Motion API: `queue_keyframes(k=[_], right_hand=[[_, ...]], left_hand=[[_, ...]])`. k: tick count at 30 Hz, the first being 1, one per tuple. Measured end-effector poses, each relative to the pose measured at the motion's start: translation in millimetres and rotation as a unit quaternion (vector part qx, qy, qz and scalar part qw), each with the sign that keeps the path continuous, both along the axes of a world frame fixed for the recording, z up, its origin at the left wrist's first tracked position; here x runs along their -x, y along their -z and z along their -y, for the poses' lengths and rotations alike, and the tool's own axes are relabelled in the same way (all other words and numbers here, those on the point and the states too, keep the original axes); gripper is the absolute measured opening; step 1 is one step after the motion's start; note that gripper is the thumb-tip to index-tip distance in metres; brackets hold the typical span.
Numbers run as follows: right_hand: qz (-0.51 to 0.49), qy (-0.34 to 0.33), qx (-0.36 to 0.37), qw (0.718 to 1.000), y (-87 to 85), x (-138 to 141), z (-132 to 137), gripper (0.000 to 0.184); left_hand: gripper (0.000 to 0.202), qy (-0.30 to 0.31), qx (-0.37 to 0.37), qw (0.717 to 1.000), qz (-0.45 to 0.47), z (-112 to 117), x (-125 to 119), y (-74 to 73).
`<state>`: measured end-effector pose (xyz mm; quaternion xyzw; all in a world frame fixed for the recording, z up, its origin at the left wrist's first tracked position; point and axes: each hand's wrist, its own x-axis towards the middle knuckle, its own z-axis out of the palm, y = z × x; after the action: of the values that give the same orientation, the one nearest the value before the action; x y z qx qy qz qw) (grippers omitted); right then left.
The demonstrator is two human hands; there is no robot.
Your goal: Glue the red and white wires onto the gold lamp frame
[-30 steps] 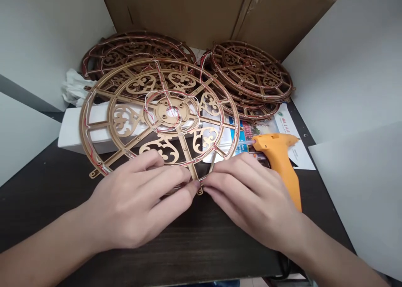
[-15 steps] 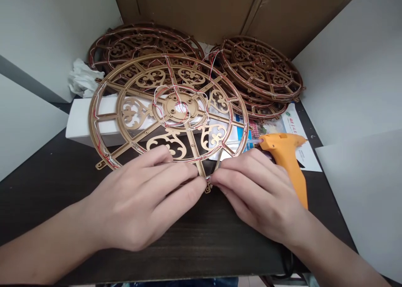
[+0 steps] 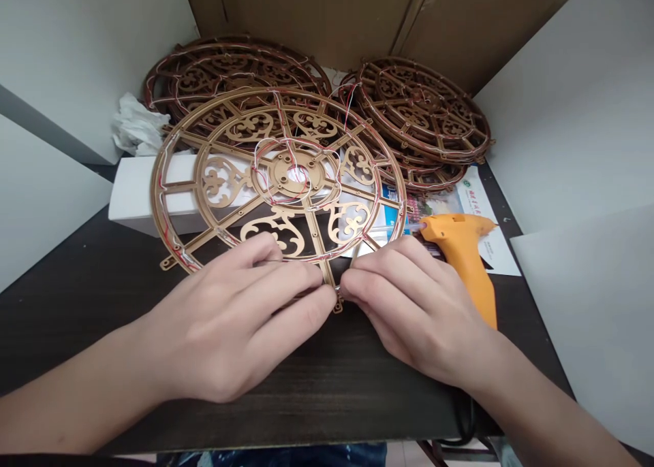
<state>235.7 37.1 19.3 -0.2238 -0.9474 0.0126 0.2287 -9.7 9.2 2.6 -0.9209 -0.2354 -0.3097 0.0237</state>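
A gold openwork wheel frame (image 3: 225,181) laced with thin red and white wire lies tilted on a white box (image 3: 133,193) over the dark table (image 3: 61,303). My left hand (image 3: 240,324) presses its near rim, fingers closed together on it. My right hand (image 3: 413,303) meets it fingertip to fingertip, pinching the wire at the same rim spot. An orange glue gun (image 3: 462,252) lies just right of my right hand.
Two stacks of darker brown wheel frames (image 3: 424,116) (image 3: 225,69) sit at the back against a cardboard sheet (image 3: 327,18). Crumpled white paper (image 3: 135,126) lies back left. A printed leaflet (image 3: 480,212) lies under the glue gun. White panels (image 3: 577,126) wall both sides.
The view shifted slightly, so everything sits a little further right. Both hands stay at the near rim; the right fingertips have edged closer to the left hand.
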Motion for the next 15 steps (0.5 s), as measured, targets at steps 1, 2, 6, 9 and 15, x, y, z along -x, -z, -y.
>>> queue_keyframes(k=[1,2,6,9,15], right_hand=[[0.002,0.001,-0.006,1.000,-0.4,0.3,0.0,0.012],[0.004,0.003,-0.010,1.000,-0.8,0.6,0.1,0.012],[0.011,0.005,-0.028,1.000,-1.2,0.5,0.5,0.014],[0.007,0.008,-0.028,1.000,1.3,-1.4,0.7,0.011],[-0.067,0.022,0.010,0.997,5.2,-6.0,-0.8,0.014]], left_hand=[[0.022,0.000,0.003,1.000,0.001,0.2,0.0,-0.1],[0.022,0.000,0.007,1.000,0.004,0.5,-0.1,-0.3],[0.020,0.000,0.015,1.000,0.008,0.6,-1.0,-0.8],[0.021,0.001,0.006,1.000,-0.004,-0.7,-1.0,-1.1],[0.018,-0.008,0.008,1.000,-0.010,-3.5,2.2,-4.2]])
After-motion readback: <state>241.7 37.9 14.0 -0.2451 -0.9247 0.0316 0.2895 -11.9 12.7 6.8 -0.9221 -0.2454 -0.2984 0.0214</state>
